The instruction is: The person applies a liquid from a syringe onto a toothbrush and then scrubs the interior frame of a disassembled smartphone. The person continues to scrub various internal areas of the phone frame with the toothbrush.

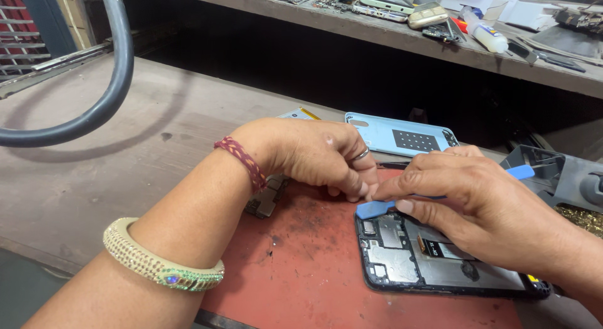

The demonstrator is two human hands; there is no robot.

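from the head camera, my right hand (465, 197) sits at right of centre in the frame, fingers curled closed around a blue plastic pry tool (377, 209). the tool's long axis runs from upper right, where its tail pokes out past my knuckles, down to lower left, where its flat tip rests at the top left corner of the opened phone (433, 260). the phone lies just below and to the right of that tip, on the red work mat (301, 272), its long side stretching toward the lower right of the frame, circuit boards bare.

my left hand (314, 154) comes in from the lower left and sits at centre, fingertips pinched together just beside the tool tip, touching or nearly touching my right thumb. i cannot tell whether something small is held in that pinch. both hands meet at the same corner, with the right hand lying over the phone's upper edge.

behind them, toward upper centre, the light blue back cover (402, 135) lies flat. a small circuit board (267, 197) peeks from under my left wrist.
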